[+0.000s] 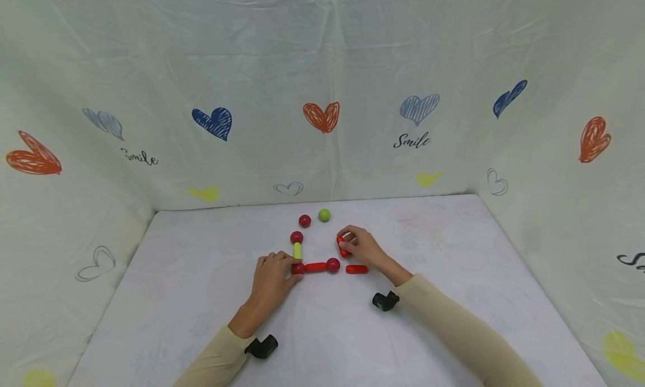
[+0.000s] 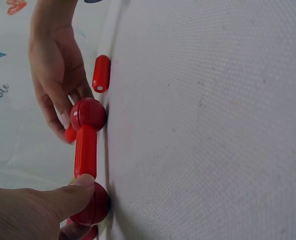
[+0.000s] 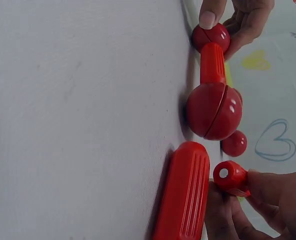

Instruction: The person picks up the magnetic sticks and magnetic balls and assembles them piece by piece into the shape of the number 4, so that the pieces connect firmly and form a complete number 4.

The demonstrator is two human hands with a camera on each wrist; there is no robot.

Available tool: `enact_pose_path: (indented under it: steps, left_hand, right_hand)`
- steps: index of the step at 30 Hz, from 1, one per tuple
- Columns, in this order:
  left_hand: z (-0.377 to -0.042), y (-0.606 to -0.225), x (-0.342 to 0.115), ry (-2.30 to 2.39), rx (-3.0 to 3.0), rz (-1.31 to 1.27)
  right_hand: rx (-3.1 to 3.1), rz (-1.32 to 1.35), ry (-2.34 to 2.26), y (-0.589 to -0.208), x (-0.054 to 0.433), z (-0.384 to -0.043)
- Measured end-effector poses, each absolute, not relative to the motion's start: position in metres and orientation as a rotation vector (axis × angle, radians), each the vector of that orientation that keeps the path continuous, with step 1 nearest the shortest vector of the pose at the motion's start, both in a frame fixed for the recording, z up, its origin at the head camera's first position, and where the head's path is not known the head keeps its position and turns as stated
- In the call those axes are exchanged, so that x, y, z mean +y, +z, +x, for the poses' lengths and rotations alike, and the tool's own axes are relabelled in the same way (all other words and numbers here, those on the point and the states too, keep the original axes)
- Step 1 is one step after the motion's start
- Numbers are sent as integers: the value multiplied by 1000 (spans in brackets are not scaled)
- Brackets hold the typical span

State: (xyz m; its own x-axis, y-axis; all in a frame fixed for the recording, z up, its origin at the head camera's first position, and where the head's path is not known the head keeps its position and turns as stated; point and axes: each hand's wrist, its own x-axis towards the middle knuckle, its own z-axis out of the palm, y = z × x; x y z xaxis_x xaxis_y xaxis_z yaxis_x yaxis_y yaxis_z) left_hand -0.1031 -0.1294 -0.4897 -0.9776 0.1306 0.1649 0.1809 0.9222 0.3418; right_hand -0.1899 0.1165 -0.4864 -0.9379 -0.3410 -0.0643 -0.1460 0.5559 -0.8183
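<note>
My left hand [image 1: 272, 278] pinches a dark red ball [image 1: 298, 269] at the corner of an L-shaped chain, thumb on the near side. From that ball a red ribbed rod [image 1: 316, 267] runs right to another dark red ball [image 1: 333, 265]. A yellow-green rod [image 1: 297, 251] runs back from the corner to a third red ball [image 1: 297, 237]. Behind the chain's right end, my right hand [image 1: 364, 247] holds a second red rod [image 3: 236, 176] between thumb and fingers; a white dot shows on its end in the right wrist view.
A loose red rod [image 1: 356, 269] lies on the white table [image 1: 201, 320], right of the chain and near my right wrist. Farther back are a separate red ball [image 1: 304, 221] and a green ball [image 1: 325, 215]. A heart-printed curtain [image 1: 262, 152] stands behind the table.
</note>
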Motion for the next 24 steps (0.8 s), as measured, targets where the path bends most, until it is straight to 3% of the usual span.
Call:
enact_pose_path:
  steps: [24]
  left_hand:
    - [-103, -491, -130, -576, -2954, -231]
  right_hand:
    - [2430, -225, -1402, -492, 95, -194]
